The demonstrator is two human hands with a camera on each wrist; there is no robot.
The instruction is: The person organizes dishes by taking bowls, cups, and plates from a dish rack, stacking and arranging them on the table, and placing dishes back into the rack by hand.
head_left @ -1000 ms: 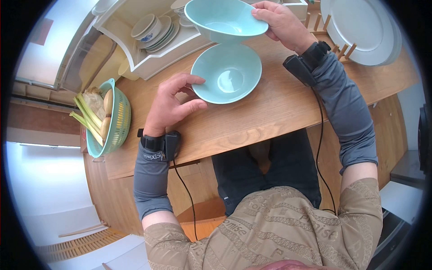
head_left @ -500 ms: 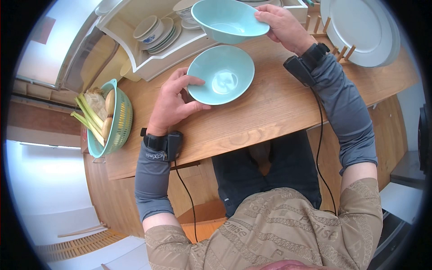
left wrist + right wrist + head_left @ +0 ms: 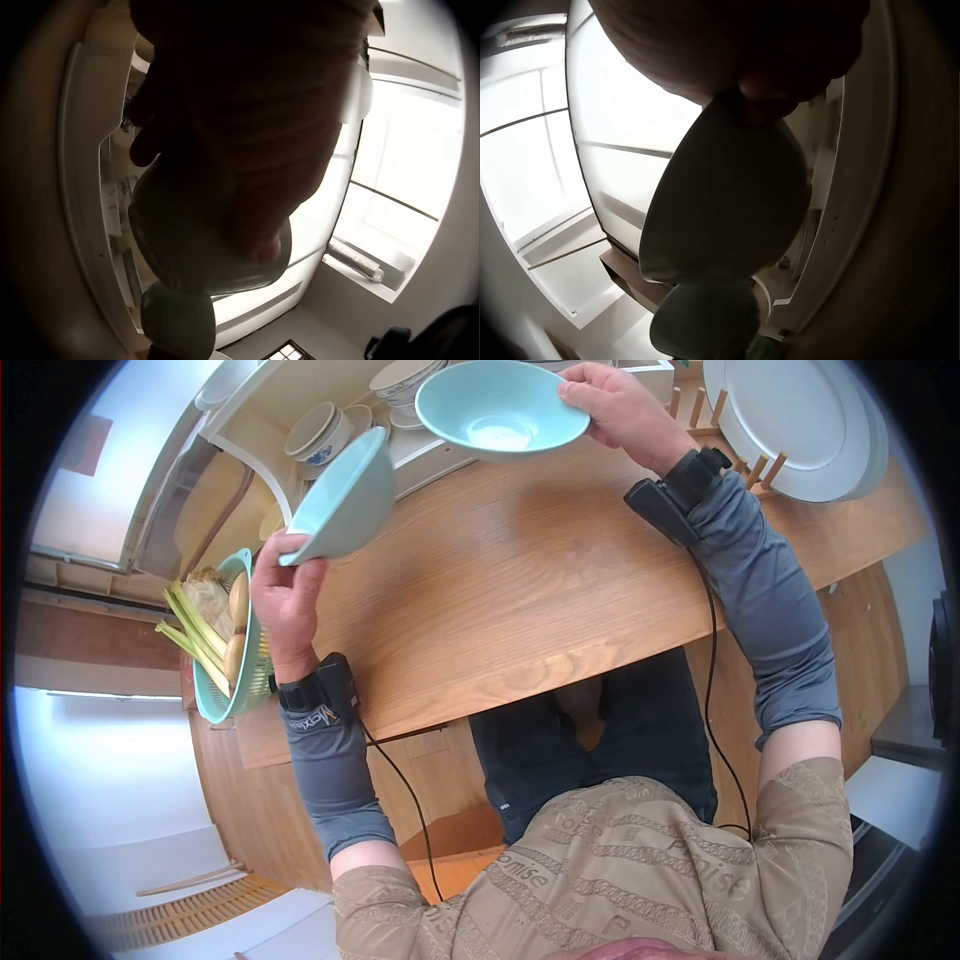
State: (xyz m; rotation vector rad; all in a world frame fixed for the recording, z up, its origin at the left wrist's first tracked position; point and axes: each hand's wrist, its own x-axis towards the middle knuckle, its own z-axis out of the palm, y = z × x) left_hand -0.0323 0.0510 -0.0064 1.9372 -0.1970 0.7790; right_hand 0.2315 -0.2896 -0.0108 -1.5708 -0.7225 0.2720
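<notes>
My left hand [image 3: 287,595] grips a light turquoise bowl [image 3: 352,500] by its rim, thumb on one side. That bowl is raised and tilted steeply over the left part of the table, its outer side toward the right. On the other side, my right hand [image 3: 632,422] pinches the rim of a matching bowl [image 3: 500,408], held up above the back of the table with its inside showing. In the left wrist view the left bowl [image 3: 195,240] looks dark under the thumb. The right wrist view shows the right bowl [image 3: 727,195] hanging from the fingers.
A wooden table [image 3: 520,580] spans the front. Behind it stands a white shelf [image 3: 425,468] with stacked small bowls [image 3: 320,432]. A turquoise basket [image 3: 258,660] of vegetables stands at the left. At the back right, white plates [image 3: 795,420] stand in a wooden peg rack [image 3: 758,468].
My left hand has lifted the lower bowl off the table, carried it left and tipped it up on its side. My right hand and its bowl have shifted only slightly.
</notes>
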